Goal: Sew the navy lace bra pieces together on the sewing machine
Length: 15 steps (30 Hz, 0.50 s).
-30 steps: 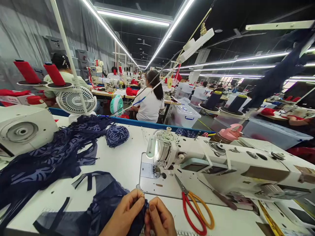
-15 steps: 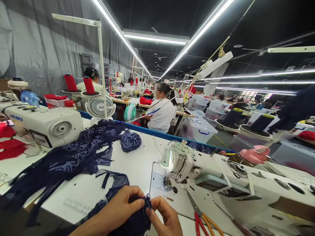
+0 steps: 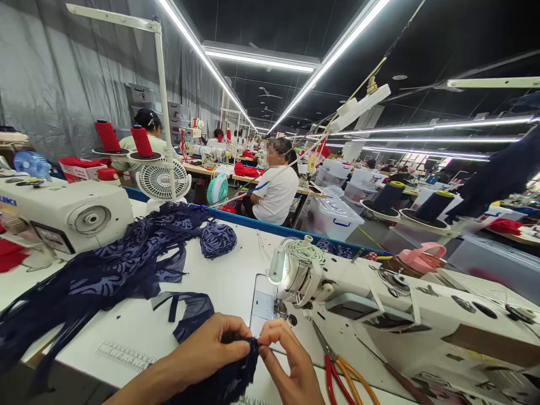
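Observation:
Dark navy sheer fabric point(image 3: 230, 374) hangs gathered between my two hands at the table's front. My left hand point(image 3: 213, 349) is closed on it, thumb pressed over the bunched edge. Thumb and forefinger of my right hand point(image 3: 287, 354) pinch the right edge of the same fabric. A loose end of it point(image 3: 194, 315) trails onto the white table point(image 3: 236, 292) behind my left hand. Just beyond my hands is the needle area of a white sewing machine point(image 3: 304, 275). Scissors with red and orange handles point(image 3: 333, 360) lie right of my right hand.
A long heap of navy patterned fabric point(image 3: 126, 253) and a rolled bundle point(image 3: 217, 239) lie at left. Another sewing machine point(image 3: 67, 214) stands beyond them, near a white fan point(image 3: 162, 180). A co-worker in a white shirt point(image 3: 276, 194) sits across the blue table edge.
The view has shifted slightly, moving the surroundings left in the picture. My right fingers have gone from overlapping the gathered fabric to pinching its right edge; my left hand keeps its hold.

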### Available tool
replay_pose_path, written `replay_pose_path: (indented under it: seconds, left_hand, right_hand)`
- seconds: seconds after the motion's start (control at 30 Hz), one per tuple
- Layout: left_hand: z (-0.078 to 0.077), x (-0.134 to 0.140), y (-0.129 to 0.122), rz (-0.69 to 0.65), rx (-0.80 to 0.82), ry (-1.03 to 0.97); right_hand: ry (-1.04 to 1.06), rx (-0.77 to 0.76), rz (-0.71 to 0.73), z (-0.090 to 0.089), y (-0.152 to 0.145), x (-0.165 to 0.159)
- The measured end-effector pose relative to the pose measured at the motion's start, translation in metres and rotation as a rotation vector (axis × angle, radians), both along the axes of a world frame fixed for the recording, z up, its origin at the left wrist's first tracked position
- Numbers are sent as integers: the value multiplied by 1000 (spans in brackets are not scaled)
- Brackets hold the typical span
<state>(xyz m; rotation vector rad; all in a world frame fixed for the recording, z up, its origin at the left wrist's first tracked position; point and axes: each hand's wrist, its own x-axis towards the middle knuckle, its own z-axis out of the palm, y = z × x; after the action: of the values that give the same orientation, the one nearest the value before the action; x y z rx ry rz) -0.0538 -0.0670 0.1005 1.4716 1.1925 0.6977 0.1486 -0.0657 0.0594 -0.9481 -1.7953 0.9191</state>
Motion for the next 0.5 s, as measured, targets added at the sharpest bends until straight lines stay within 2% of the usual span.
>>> replay_pose_path:
  seconds: [0.23,0.5]
  left_hand:
    - [0,4,3,-27,18,16]
    - [-3,3,3,-13,29,53]
  right_hand:
    - [25,-23,8,0,5,-1]
    - [11,-222,-2,-2,4,3]
